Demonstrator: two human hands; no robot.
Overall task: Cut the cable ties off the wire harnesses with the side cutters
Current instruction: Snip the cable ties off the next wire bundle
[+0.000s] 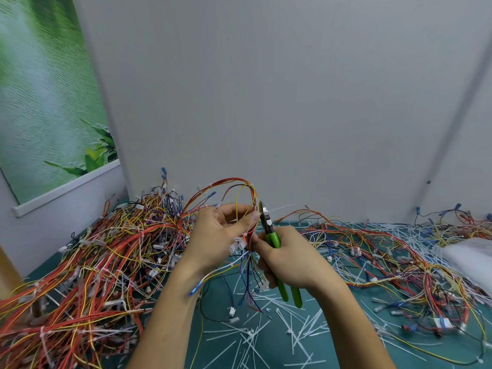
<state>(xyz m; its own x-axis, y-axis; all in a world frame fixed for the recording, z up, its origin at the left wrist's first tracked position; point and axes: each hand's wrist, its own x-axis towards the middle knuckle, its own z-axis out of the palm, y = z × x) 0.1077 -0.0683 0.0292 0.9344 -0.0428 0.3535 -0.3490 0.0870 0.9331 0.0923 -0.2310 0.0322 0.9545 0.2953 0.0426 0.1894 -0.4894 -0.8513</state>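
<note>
Gripping green side cutters [269, 230], right hand [290, 259] meets harness [239, 198] in left hand [218, 235].

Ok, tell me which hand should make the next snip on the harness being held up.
Right. The right hand grips the green side cutters, blades raised beside the wire harness. The left hand only pinches that harness to hold it up and has no tool.

left hand [221, 233] holds wire harness [239, 198] | right hand [287, 259] grips side cutters [273, 237]
</note>
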